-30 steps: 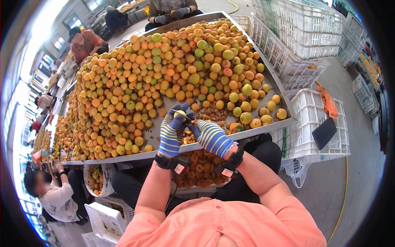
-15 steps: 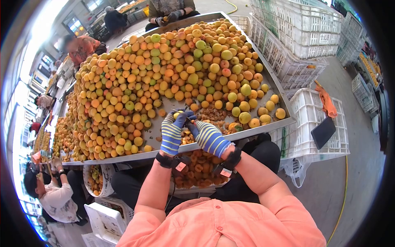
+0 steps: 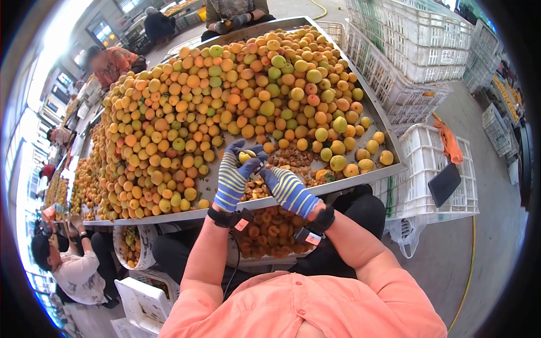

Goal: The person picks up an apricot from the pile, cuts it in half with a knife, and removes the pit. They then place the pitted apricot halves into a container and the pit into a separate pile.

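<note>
My left hand, in a blue-and-yellow striped glove, is closed around a yellow apricot above the near edge of the metal table. Close against it, my right hand in a matching glove has its fingers pinched together at the fruit. What they grip is small and mostly hidden by the fingers. Just beyond lies a heap of brown apricot pits. Cut apricot pieces lie under my hands. Below the table edge, a container of orange apricot halves sits between my legs.
A large pile of whole apricots covers much of the metal-rimmed table. Stacked white crates and another white crate with a dark tablet-like object stand at right. Co-workers sit across and at left, near a white bucket.
My left hand has shifted slightly up and turned, showing more of the apricot. Both forearms have moved a little apart. The fruit stays between my hands.
</note>
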Demonstrator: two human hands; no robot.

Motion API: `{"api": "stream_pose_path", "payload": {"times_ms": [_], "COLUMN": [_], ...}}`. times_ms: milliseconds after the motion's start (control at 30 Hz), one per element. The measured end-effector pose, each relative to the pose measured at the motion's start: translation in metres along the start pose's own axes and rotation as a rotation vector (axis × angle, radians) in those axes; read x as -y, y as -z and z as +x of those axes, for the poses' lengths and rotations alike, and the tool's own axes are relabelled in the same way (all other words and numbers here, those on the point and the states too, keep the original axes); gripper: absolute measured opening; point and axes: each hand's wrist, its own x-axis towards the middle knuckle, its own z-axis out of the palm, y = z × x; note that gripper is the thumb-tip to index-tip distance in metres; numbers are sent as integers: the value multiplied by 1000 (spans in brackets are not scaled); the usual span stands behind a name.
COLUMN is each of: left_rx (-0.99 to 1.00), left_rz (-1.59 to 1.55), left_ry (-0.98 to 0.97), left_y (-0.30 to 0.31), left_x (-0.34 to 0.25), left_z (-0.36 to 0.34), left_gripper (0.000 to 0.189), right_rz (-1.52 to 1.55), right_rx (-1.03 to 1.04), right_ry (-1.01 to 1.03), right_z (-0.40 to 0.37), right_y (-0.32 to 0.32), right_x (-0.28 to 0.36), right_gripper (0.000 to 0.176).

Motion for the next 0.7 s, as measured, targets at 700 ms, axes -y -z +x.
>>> {"api": "stream_pose_path", "payload": {"times_ms": [700], "left_rx": [49], "left_rz": [93], "left_ry": [21], "left_y": [0], "left_x": [-14], "left_z": [2], "left_gripper": [53], "right_rz": [671], "right_rx": [381], "right_ry": [-781], "right_z": [8], "right_y": [24], "right_x": [16], "right_gripper": [47]}}
